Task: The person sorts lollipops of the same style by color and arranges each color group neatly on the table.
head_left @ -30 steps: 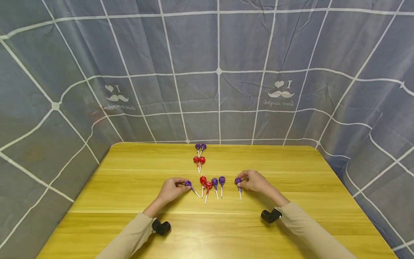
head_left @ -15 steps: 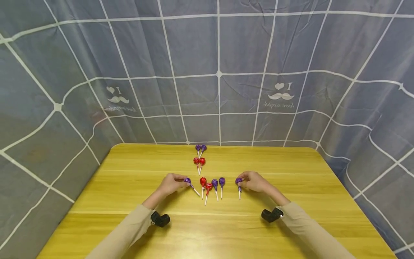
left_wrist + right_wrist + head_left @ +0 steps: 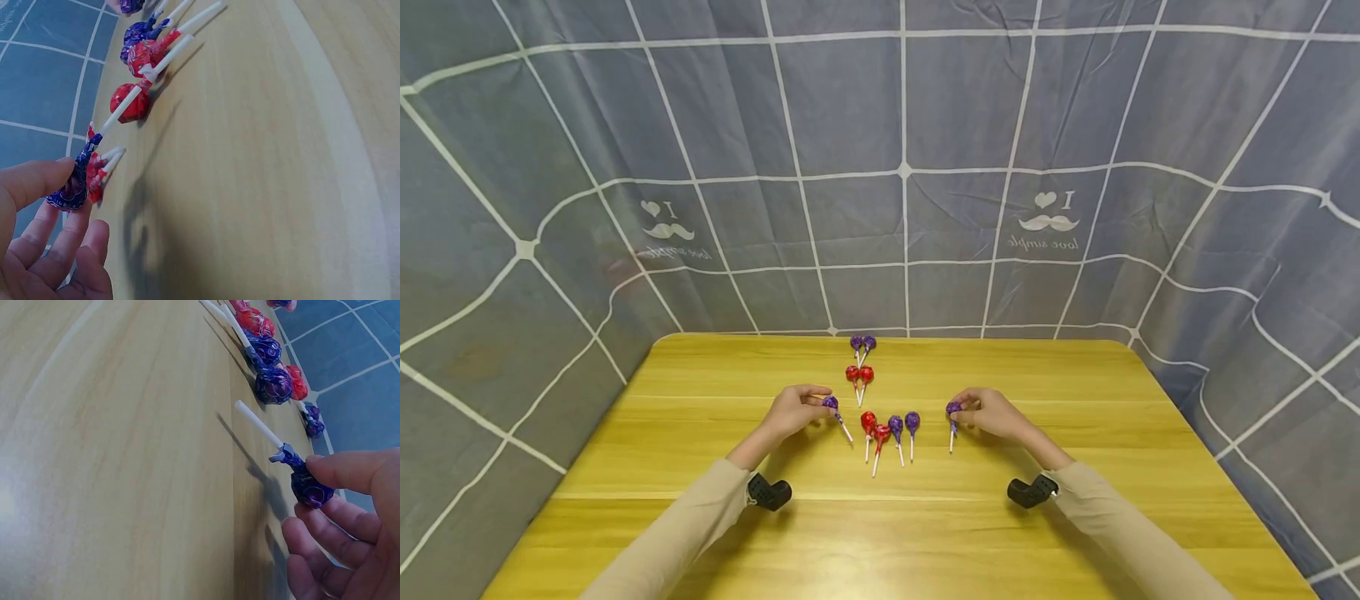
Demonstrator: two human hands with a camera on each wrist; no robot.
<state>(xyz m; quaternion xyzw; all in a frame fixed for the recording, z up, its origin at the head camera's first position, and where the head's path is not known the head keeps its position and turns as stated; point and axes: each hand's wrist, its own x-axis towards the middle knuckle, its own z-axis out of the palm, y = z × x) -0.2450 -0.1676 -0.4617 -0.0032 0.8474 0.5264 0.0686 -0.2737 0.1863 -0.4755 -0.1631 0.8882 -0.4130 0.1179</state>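
Note:
My left hand (image 3: 793, 411) pinches a purple-wrapped lollipop (image 3: 76, 178) by its head between thumb and fingers, the white stick pointing down and right in the head view. On the other side, my right hand (image 3: 990, 412) holds another purple lollipop (image 3: 310, 487) the same way, its shadow falling on the wood beneath. Between the hands lie two red lollipops, one a bit lower (image 3: 881, 433), and two purple lollipops, the rightmost (image 3: 912, 420) closest to my right hand. Their sticks point toward me.
Farther back on the wooden table (image 3: 730, 367), a pair of red lollipops (image 3: 867, 375) lies with sticks meeting. Behind them a pair of purple lollipops (image 3: 869, 342) lies near the back edge. A grey curtain (image 3: 865, 217) with white lines surrounds the table's back and sides.
My left hand has lifted and moved back and slightly left with its purple lollipop, whose stick is steeper now. My right hand has shifted slightly back with its lollipop.

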